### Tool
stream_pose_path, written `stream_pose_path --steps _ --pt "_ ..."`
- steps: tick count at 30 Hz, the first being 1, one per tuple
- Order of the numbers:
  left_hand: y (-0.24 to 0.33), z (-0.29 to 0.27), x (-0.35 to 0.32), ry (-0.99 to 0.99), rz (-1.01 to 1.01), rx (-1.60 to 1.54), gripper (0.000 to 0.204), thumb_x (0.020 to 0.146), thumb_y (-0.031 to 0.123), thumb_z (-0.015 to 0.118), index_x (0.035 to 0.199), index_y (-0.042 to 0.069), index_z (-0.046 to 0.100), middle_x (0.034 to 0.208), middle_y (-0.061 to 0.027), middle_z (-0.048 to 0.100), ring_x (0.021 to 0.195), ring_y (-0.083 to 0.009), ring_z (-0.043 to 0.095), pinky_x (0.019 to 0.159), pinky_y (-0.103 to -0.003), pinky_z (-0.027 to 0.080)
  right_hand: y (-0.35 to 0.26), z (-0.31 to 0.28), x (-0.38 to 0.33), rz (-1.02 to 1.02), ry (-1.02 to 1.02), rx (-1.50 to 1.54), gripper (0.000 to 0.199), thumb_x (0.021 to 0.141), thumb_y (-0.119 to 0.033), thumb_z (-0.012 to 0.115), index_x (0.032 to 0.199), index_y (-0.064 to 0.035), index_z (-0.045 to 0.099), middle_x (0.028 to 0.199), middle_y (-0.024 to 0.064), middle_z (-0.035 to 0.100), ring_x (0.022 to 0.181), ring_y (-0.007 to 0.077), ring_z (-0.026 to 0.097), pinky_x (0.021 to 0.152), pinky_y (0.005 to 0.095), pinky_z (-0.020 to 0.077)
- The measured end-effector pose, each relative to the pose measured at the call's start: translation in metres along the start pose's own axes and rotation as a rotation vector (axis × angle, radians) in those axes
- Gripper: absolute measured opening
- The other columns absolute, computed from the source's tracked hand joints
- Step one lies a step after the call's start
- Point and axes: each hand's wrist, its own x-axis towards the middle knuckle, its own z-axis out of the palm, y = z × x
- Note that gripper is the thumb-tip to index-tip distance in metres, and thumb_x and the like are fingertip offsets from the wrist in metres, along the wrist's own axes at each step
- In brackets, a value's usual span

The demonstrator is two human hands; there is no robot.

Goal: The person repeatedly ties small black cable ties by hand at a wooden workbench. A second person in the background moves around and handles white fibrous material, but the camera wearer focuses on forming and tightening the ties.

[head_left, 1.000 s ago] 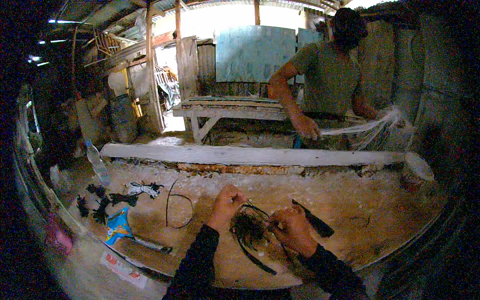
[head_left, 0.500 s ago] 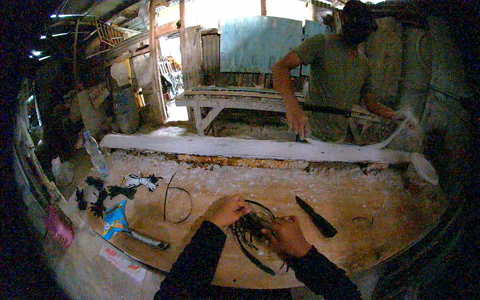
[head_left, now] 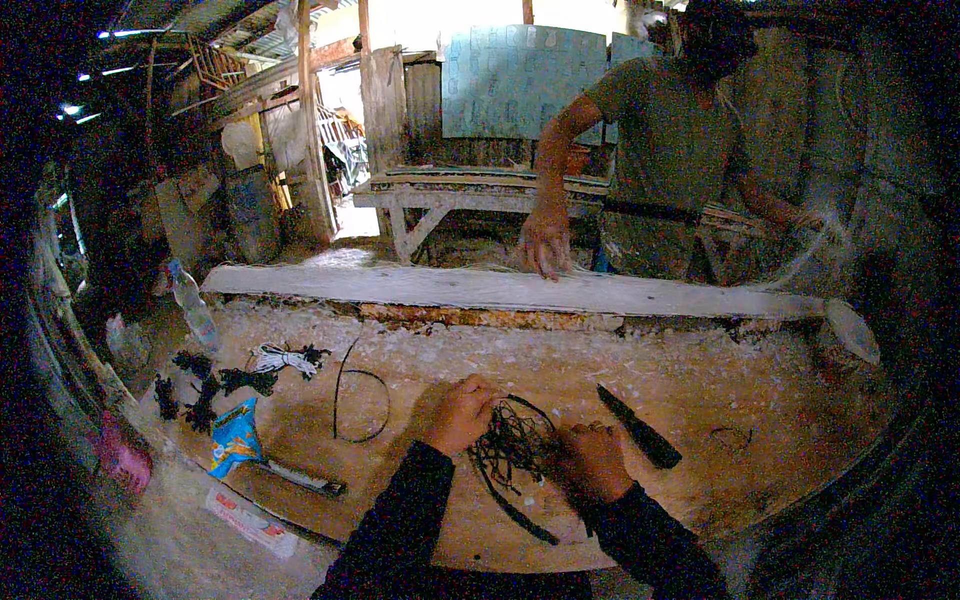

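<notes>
A: Pkgs on the bench?
B: 2. Blue packet [head_left: 234, 438] at left, flat pale red-marked wrapper [head_left: 252, 520] by the front edge.
A: Hands?
B: Left hand [head_left: 462, 412] & right hand [head_left: 592, 460] each closed on the black cord tangle [head_left: 512, 447], mid-bench, front.
A: Else?
B: 1 dark knife [head_left: 640, 428] to the right, 1 wire loop [head_left: 360, 405] to the left, 1 clear bottle [head_left: 190, 305] far left.

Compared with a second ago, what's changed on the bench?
Little: both hands, left and right, stay on the black cord tangle. The co-worker's hand has come down onto the plank. The knife, cord loop and blue packet lie where they were.
</notes>
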Motion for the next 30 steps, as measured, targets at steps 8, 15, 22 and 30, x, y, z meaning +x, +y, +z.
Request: stream_pose_path --steps 8,15,22,30 --pt "0.023 -0.005 -0.003 -0.220 -0.058 0.074 0.031 0.071 0.005 0.056 0.100 0.013 0.060 0.099 -0.0092 0.051 0.091 -0.0274 0.051 0.080 -0.037 0.042 0.004 0.004 0.000 0.005 -0.008 0.081 0.021 0.065 -0.031 0.063 0.071 -0.0121 0.062 0.068 0.0091 0.059 0.070 0.0306 0.055 0.060 0.0434 0.0376" --pt "0.030 0.009 -0.001 -0.032 0.123 0.119 0.036 0.067 0.006 0.060 0.100 0.019 0.060 0.111 -0.0083 0.047 0.105 -0.0303 0.041 0.085 -0.038 0.039 0.007 0.006 0.005 -0.061 0.301 0.317 0.024 0.065 -0.017 0.065 0.087 -0.0097 0.061 0.060 0.0058 0.056 0.064 0.0231 0.055 0.061 0.0371 0.0397" --pt "0.042 -0.001 0.001 0.106 0.171 0.093 0.026 0.068 0.010 0.061 0.092 0.019 0.063 0.110 -0.0013 0.049 0.105 -0.0241 0.041 0.095 -0.046 0.027 0.005 0.016 -0.003 0.152 0.070 1.378 0.031 0.068 0.002 0.062 0.098 -0.0039 0.055 0.085 0.0043 0.058 0.077 0.0126 0.055 0.074 0.0263 0.0445" --pt "0.018 -0.011 0.003 0.142 0.206 0.132 0.016 0.069 0.007 0.060 0.081 0.016 0.065 0.096 0.0007 0.058 0.091 -0.0209 0.052 0.091 -0.043 0.031 0.021 0.015 -0.001 0.333 -0.196 1.382 0.022 0.075 -0.006 0.061 0.097 -0.0027 0.057 0.084 0.0030 0.059 0.074 0.0118 0.055 0.067 0.0238 0.0456"
